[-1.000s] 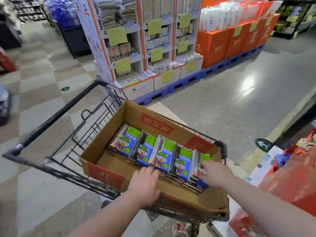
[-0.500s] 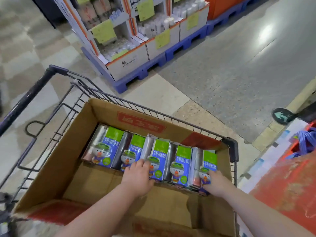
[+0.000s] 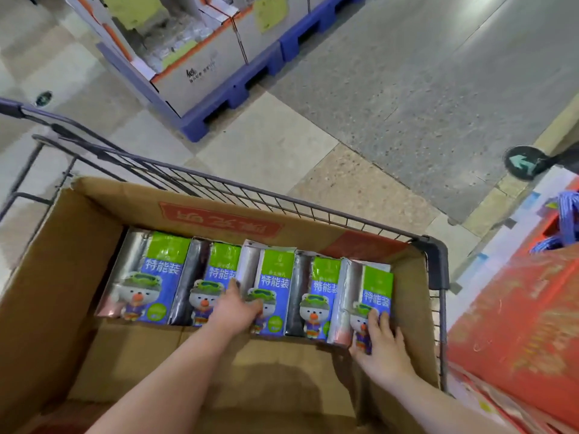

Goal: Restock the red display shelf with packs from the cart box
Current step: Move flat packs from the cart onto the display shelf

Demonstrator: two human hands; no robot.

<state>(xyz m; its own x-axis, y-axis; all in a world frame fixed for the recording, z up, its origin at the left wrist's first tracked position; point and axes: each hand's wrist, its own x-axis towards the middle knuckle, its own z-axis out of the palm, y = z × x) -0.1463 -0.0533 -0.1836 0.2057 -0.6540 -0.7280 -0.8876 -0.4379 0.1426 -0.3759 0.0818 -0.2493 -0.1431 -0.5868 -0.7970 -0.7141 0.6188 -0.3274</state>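
Observation:
An open cardboard box (image 3: 53, 296) fills the wire cart (image 3: 435, 255). Along its far side lies a row of several blue-and-green packs with a cartoon figure. My left hand (image 3: 235, 311) reaches into the row and grips the near edge of the middle pack (image 3: 275, 277), fingers pushed between it and its left neighbour (image 3: 216, 270). My right hand (image 3: 380, 346) holds the near end of the rightmost pack (image 3: 376, 286), fingers on its face. The red display shelf (image 3: 513, 333) stands just right of the cart.
The leftmost pack (image 3: 150, 270) and the fourth pack (image 3: 322, 283) lie untouched. Across the aisle, white cartons (image 3: 200, 67) sit on a blue pallet (image 3: 238, 92). A green arrow sticker (image 3: 521, 162) marks the floor. Blue straps (image 3: 567, 220) hang over the red shelf.
The view has dropped and closed in on the box. My left hand slid right from the second pack to the middle pack's edge. My right hand stays on the rightmost pack.

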